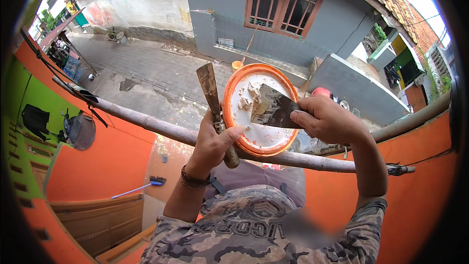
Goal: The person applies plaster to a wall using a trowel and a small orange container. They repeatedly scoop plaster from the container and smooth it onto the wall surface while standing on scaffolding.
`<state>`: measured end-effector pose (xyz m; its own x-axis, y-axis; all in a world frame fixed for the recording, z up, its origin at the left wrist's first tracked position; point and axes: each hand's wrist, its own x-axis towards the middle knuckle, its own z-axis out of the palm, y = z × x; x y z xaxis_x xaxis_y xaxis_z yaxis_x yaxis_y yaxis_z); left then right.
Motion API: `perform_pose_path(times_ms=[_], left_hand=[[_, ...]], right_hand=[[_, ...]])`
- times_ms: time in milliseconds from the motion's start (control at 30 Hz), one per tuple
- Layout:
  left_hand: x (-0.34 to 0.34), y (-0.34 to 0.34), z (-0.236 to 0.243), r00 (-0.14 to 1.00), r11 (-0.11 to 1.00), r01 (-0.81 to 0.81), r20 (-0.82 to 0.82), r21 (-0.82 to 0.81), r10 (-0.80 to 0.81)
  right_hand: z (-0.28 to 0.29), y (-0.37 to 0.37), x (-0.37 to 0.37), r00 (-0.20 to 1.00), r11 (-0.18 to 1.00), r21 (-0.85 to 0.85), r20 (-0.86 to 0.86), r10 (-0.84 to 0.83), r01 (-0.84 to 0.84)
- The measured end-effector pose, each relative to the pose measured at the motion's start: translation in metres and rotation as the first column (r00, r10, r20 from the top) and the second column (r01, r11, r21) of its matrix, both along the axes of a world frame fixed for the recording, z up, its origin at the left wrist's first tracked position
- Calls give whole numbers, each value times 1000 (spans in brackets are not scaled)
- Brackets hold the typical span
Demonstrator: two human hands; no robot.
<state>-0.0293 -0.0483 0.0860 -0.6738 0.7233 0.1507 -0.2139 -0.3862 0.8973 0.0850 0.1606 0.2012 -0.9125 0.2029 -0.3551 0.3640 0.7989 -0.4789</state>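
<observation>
Orange lid (260,146) smeared with white putty sits in left hand (213,142), whose grip also clamps a narrow scraper (210,93) upright. Right hand (326,120) grips a wide putty knife (273,109), blade pressed onto the putty, above a bamboo pole (146,123).

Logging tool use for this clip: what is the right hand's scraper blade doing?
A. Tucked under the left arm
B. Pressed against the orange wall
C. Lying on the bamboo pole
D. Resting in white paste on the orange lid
D: the right hand holds the scraper with its blade in the white paste on the orange lid.
</observation>
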Motion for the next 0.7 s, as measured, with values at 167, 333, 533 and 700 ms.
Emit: perform_pose_path(times_ms=[167,333,533,700], left_hand=[[-1,-1,0,999,998,47,-22,-42,-48],[-2,-7,-1,996,997,79,51,-16,-78],[-12,-11,3,989,987,145,38,-67,-143],[-11,-11,0,984,990,138,118,-29,-134]], right_hand=[[36,-10,-23,975,992,114,220,21,-47],[61,-16,-61,890,962,220,453,47,-163],[80,-51,-91,831,828,416,546,102,-375],[83,-86,-99,788,633,527,571,230,-567]])
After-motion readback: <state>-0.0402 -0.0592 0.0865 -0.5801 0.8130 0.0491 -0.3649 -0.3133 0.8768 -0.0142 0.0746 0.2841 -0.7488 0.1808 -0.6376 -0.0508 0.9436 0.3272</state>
